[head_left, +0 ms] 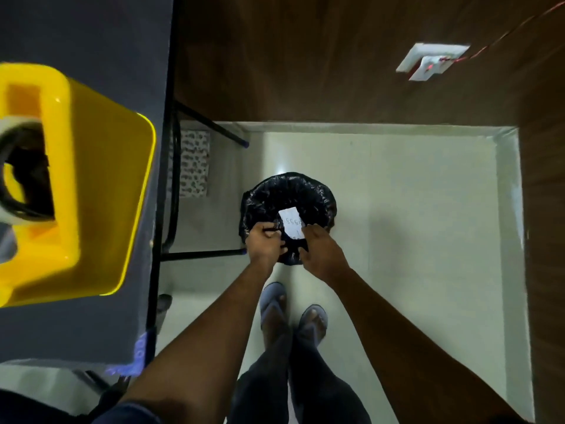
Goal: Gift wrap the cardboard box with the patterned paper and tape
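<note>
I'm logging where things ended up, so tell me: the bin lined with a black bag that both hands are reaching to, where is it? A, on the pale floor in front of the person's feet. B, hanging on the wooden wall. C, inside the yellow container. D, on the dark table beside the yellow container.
A: the bin stands on the pale floor, beyond the person's feet, with the left hand and right hand at its near rim.

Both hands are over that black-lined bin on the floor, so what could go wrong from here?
The white slip between the hands may miss the bin and land on the floor. The yellow tub sits at the table's edge; a bump while straightening could knock it off.
</note>
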